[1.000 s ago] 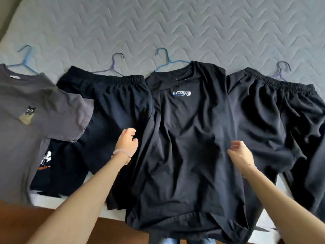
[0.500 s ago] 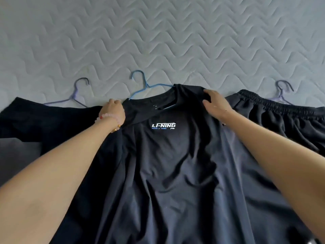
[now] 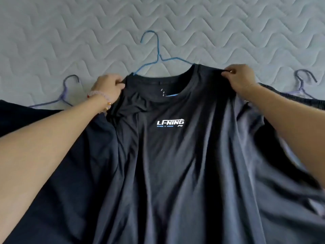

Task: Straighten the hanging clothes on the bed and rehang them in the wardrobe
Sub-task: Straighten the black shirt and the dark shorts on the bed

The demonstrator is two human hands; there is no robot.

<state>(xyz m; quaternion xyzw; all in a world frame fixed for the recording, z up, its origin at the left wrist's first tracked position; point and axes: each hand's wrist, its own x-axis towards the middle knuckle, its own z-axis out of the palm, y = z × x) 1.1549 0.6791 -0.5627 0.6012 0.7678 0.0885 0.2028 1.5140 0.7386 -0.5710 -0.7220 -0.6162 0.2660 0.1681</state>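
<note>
Black T-shirt (image 3: 175, 164) on blue hanger (image 3: 158, 55), on quilted bed (image 3: 70, 41). Pinched at shoulders by left hand (image 3: 107, 88), right hand (image 3: 241, 79).

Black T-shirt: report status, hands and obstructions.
Left hand, right hand each pinch a shoulder of the black T-shirt. Blue hanger in its collar, fabric wrinkled. Dark garment close alongside, nothing on top.

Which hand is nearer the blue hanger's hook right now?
Left. The left hand grips the black shirt at its shoulder, just below-left of the blue hanger's hook. The right hand pinches the other shoulder, farther off to the right.
</note>
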